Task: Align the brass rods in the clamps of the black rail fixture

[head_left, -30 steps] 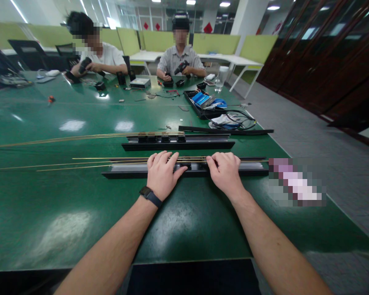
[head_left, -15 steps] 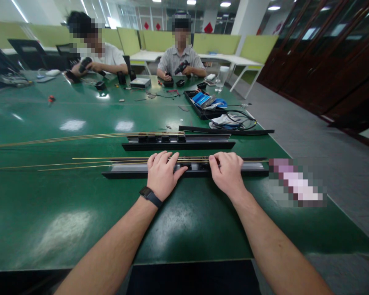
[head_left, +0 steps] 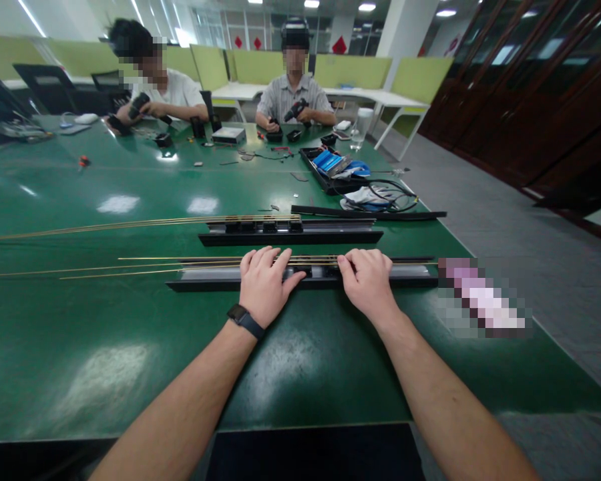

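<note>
A black metal channel with a silvery inside lies crosswise before me, with small black blocks seated in it. Thin brass rods run along the channel and stick out past its left end. My left hand, a dark band on its wrist, rests across the channel and rods with its fingers stretched and thumb apart, near a block. To the right, my right hand is closed, thumb against the fingers, pinching a brass rod over the channel. The rod's gripped part is hidden by the fingers.
Behind lies a second channel with black blocks and brass rods. Beyond it are a black strip, a cable with a whitish glove, and a black tray of blue items. Two people hold power tools across the table.
My right hand has shifted slightly to the left along the channel, and one front rod has slid a little to the left. My left hand stays in place.
</note>
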The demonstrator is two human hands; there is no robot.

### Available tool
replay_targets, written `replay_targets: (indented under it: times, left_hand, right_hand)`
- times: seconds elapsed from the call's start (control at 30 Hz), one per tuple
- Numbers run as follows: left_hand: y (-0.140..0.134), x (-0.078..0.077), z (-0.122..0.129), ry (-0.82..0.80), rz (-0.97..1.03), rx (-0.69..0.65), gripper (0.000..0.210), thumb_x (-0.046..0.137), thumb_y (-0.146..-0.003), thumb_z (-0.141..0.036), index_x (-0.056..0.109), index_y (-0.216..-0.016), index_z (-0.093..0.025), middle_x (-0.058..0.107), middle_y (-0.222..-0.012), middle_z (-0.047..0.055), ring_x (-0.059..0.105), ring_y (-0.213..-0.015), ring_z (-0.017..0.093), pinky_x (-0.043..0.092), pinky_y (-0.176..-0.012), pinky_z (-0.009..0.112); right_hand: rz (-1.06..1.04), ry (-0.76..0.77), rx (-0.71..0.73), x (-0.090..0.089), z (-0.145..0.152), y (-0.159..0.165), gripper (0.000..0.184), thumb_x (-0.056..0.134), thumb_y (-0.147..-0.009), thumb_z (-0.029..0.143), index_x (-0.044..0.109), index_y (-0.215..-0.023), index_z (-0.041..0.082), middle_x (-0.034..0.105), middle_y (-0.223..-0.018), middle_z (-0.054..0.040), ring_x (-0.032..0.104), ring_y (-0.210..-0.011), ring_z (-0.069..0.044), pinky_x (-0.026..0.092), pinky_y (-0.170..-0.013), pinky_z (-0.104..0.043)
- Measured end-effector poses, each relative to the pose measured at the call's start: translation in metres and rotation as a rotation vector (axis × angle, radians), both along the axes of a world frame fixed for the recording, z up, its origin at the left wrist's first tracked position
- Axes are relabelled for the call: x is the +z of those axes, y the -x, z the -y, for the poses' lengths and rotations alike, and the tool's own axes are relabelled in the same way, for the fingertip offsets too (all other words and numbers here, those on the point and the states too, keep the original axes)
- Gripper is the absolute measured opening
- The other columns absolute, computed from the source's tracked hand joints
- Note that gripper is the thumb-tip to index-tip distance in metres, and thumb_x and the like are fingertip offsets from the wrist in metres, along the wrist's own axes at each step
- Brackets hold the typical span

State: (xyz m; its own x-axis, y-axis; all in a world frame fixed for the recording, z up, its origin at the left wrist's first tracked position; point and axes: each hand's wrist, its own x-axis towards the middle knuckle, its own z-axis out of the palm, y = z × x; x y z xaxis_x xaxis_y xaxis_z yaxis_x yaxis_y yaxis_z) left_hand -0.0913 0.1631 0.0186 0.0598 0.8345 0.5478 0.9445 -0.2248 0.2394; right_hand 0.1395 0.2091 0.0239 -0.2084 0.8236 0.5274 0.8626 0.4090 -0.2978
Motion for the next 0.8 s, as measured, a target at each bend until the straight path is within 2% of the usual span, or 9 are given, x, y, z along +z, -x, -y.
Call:
replay_targets:
  times: [0.37,0.53,0.8]
  left_hand:
    - [0.0000,-0.0002,-0.0001,0.003,-0.001,-0.001,0.048,0.063,-0.096,-0.053,0.066,-0.134,-0.024,0.070,-0.132,0.013,0.057,-0.133,0.032,0.033,-0.116,0.052]
    - [-0.0006,-0.0001,0.0003,0.007,0.006,0.002,0.048,0.063,-0.096,-0.054,0.066,-0.134,-0.025,0.070,-0.133,0.013,0.057,-0.133,0.033,0.033,-0.116,0.053]
    - [-0.0013,0.0010,0.0014,0.019,0.009,0.005,0.048,0.062,-0.096,-0.053,0.066,-0.135,-0.024,0.070,-0.134,0.013,0.057,-0.133,0.032,0.032,-0.117,0.052]
  right_hand:
    - [0.006,0.004,-0.015,0.0003,0.0005,-0.0017,0.034,0.042,-0.106,0.040,0.058,-0.081,0.023,0.067,-0.082,-0.0037,0.052,-0.091,-0.023,0.028,-0.088,-0.040]
    - [0.007,-0.013,-0.024,0.0024,0.0038,0.0027,0.029,0.047,-0.104,0.042,0.061,-0.086,0.023,0.070,-0.087,-0.0049,0.053,-0.093,-0.024,0.029,-0.090,-0.041]
    - [0.020,-0.008,-0.008,0.0005,0.0030,0.0035,0.030,0.045,-0.105,0.040,0.058,-0.083,0.024,0.068,-0.083,-0.0042,0.053,-0.090,-0.024,0.029,-0.088,-0.041]
